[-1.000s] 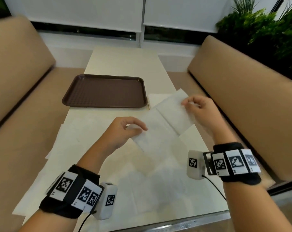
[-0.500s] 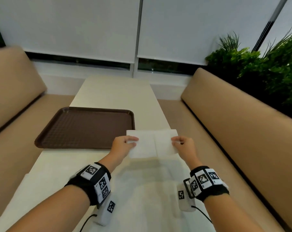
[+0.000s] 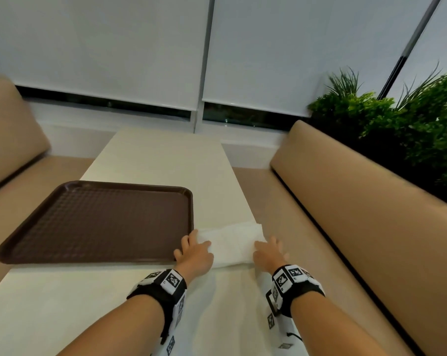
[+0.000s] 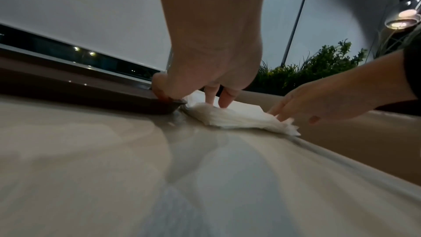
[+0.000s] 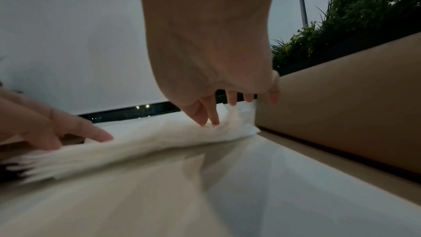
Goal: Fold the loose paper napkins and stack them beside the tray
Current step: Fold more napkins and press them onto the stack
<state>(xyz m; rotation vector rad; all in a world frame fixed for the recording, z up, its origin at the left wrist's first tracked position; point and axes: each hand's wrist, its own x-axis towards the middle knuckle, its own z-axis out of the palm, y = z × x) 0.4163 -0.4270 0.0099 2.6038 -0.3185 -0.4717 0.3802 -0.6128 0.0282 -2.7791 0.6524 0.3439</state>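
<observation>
Pressing the folded napkin stack flat on the worktop, just right of the tray. Left hand and right hand hold opposite ends with straight fingers, gripping nothing. Stack's long axis runs hand to hand; both equally near.

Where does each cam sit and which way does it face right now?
Head: worn high, looks forward and down at tray, napkins, left hand, right hand, both forearms.
Left wrist: low over the table, looks along the left hand to the napkins.
Right wrist: low, looks along the right hand pressing the napkins.
Shared: both wrist views show the napkins and the opposite hand.
</observation>
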